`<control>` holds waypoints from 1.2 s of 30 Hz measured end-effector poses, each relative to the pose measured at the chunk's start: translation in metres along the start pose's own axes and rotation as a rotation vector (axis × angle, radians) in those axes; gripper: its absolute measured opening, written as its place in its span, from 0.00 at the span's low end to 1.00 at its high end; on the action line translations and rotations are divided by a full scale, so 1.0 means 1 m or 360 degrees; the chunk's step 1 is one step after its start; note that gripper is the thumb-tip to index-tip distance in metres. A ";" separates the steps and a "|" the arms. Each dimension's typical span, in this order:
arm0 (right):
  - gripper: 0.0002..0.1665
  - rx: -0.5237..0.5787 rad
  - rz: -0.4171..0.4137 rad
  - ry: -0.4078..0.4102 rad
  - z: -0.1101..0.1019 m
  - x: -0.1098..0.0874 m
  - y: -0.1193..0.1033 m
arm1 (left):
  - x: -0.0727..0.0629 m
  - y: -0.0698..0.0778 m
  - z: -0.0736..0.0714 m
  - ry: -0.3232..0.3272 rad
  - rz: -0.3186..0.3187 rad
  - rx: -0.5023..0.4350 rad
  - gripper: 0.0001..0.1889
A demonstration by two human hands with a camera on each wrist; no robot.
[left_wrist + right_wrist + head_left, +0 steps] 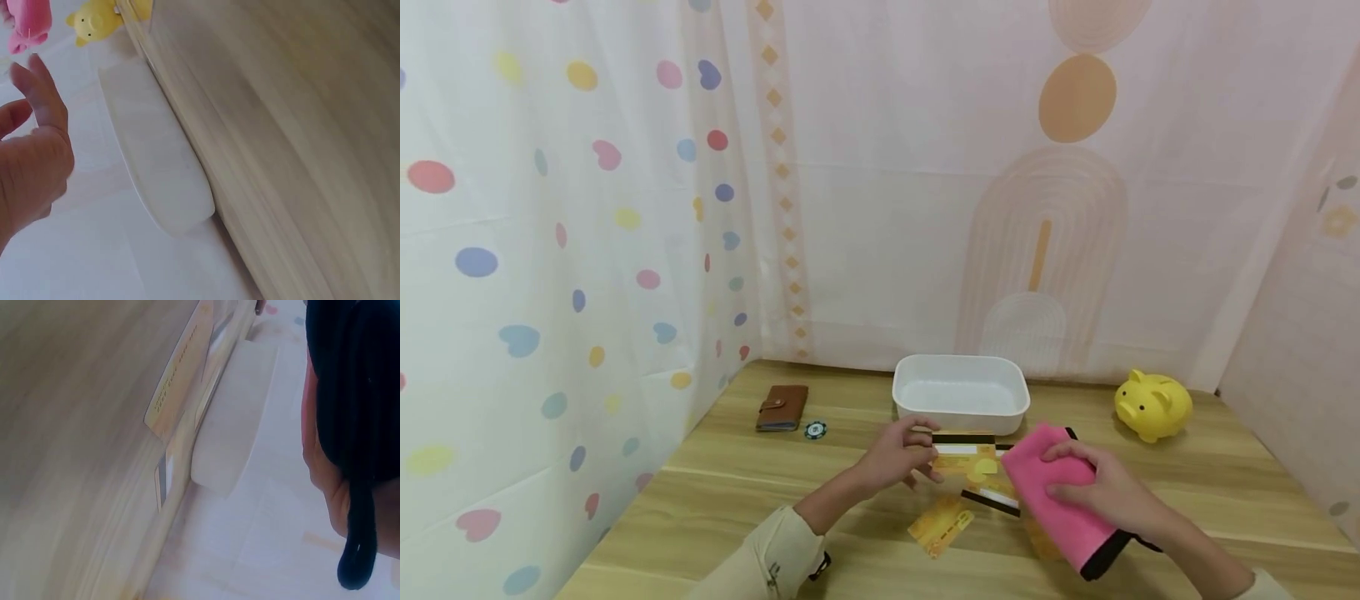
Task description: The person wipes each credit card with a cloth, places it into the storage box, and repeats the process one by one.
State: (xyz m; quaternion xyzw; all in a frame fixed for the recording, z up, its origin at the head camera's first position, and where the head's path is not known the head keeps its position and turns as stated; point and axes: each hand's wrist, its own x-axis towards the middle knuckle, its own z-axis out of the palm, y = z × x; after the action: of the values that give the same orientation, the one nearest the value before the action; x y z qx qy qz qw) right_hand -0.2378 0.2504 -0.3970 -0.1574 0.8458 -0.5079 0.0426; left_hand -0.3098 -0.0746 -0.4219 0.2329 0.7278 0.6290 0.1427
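My right hand (1108, 492) grips a pink pouch (1052, 492) with black edging, thumb and fingers pinching its upper side. The pouch tilts over the table; in the right wrist view its dark trim and black strap (359, 544) fill the right side. Left of it, my left hand (898, 454) hovers with loosely bent fingers, fingertips right at the edge of a gold bank card (955, 464) with a black stripe. The left wrist view shows nothing between thumb and fingers. Another gold card (940, 525) lies nearer me, and a striped card (992, 498) shows beside the pouch.
A white plastic bin (958, 425) stands behind the cards. At the back left are a brown wallet (784, 408) and a poker chip (816, 430). A yellow piggy bank (1153, 406) sits at the back right. Patterned curtains (880, 208) hang around the wooden table (715, 508).
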 end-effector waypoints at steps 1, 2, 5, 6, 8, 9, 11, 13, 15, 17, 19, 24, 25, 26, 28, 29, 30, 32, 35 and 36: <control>0.25 0.0005 0.0005 0.0015 0.001 0.001 0.000 | 0.000 0.000 0.001 -0.0026 0.0010 -0.0021 0.18; 0.26 0.0010 0.0004 0.0028 0.002 0.001 0.000 | -0.001 0.001 0.001 -0.0050 0.0019 -0.0037 0.17; 0.26 0.0018 0.0014 0.0074 0.003 0.002 -0.001 | -0.002 0.002 0.004 -0.0103 0.0032 -0.0066 0.17; 0.26 0.0016 0.0014 0.0086 0.004 0.002 -0.002 | -0.002 0.002 0.004 -0.0111 0.0036 -0.0074 0.18; 0.26 0.0021 0.0019 0.0099 0.004 0.002 -0.002 | -0.003 0.003 0.006 -0.0113 0.0035 -0.0086 0.18; 0.26 0.0022 0.0023 0.0109 0.005 0.002 -0.003 | -0.003 0.003 0.007 -0.0111 0.0037 -0.0090 0.19; 0.26 0.0024 0.0030 0.0123 0.005 0.002 -0.003 | -0.004 0.004 0.008 -0.0100 0.0028 -0.0087 0.20; 0.26 0.0027 0.0034 0.0128 0.005 0.002 -0.003 | -0.004 0.004 0.009 -0.0095 0.0016 -0.0076 0.23; 0.26 0.0031 0.0036 0.0132 0.005 0.002 -0.004 | -0.004 0.003 0.010 -0.0094 0.0012 -0.0066 0.26; 0.26 0.0032 0.0038 0.0129 0.005 0.002 -0.004 | -0.004 0.004 0.011 -0.0102 0.0017 -0.0062 0.29; 0.26 0.0032 0.0046 0.0136 0.005 0.001 -0.004 | -0.005 0.005 0.011 -0.0107 0.0032 -0.0077 0.31; 0.26 0.0030 0.0069 0.0158 0.005 0.001 -0.007 | -0.006 0.008 0.012 -0.0098 0.0063 -0.0123 0.32; 0.26 0.0029 0.0072 0.0162 0.005 0.001 -0.008 | -0.006 0.009 0.012 -0.0096 0.0069 -0.0126 0.32; 0.26 0.0026 0.0071 0.0164 0.005 0.001 -0.008 | -0.006 0.009 0.012 -0.0095 0.0076 -0.0130 0.32; 0.26 0.0016 0.0062 0.0168 0.006 0.001 -0.009 | -0.007 0.009 0.012 -0.0095 0.0086 -0.0133 0.32; 0.26 0.0011 0.0059 0.0169 0.006 0.001 -0.009 | -0.007 0.009 0.013 -0.0096 0.0089 -0.0139 0.31; 0.26 0.0008 0.0054 0.0164 0.006 0.001 -0.009 | -0.007 0.009 0.013 -0.0098 0.0093 -0.0144 0.32; 0.26 0.0005 0.0043 0.0151 0.006 0.001 -0.009 | -0.007 0.008 0.013 -0.0104 0.0090 -0.0147 0.32; 0.26 0.0011 0.0033 0.0122 0.006 0.001 -0.009 | -0.008 0.008 0.013 -0.0101 0.0081 -0.0144 0.33; 0.26 0.0013 0.0028 0.0113 0.006 0.001 -0.009 | -0.008 0.008 0.014 -0.0101 0.0077 -0.0141 0.33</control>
State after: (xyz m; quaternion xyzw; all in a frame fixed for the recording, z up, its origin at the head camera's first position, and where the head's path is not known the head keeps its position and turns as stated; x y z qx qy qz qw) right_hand -0.2353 0.2409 -0.3920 -0.1316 0.8461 -0.5163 0.0178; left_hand -0.2952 -0.0664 -0.4174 0.2635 0.6885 0.6563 0.1606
